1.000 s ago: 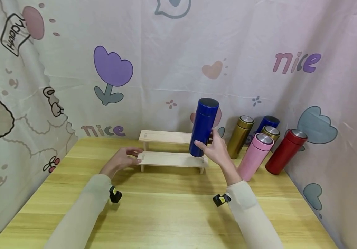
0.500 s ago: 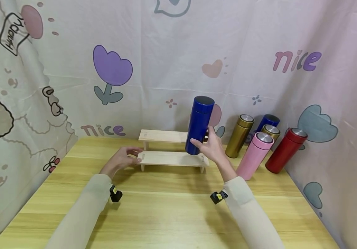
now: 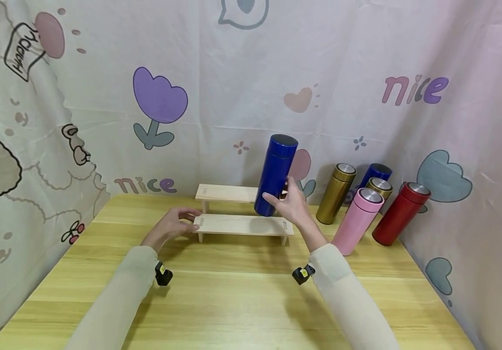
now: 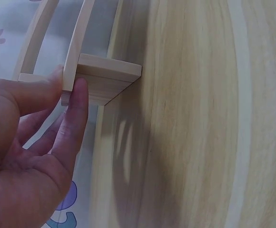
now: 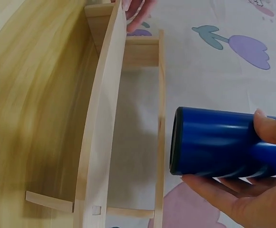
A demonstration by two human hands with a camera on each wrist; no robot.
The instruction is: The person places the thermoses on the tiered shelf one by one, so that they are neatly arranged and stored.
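Observation:
A blue thermos bottle [image 3: 274,175], slightly tilted, is in my right hand [image 3: 295,206]. My thumb and fingers wrap its lower part in the head view. In the right wrist view the bottle's dark-edged base [image 5: 175,141] is close to the upper board of the two-tier wooden shelf [image 3: 237,224]. My left hand [image 3: 173,226] holds the left end of the lower board. There, the left wrist view has the thumb on one face of the board [image 4: 77,47] and the index finger [image 4: 76,111] on the other.
To the right stand several more thermos bottles: a gold one [image 3: 337,194], a pink one [image 3: 358,221], a red one [image 3: 401,214], another gold one [image 3: 380,184] and a blue one [image 3: 376,171] behind. A printed curtain [image 3: 233,73] hangs behind the wooden table [image 3: 229,301].
My right hand has carried the blue thermos bottle a little leftward, over the shelf's upper tier. The left hand has stayed at the shelf's left end.

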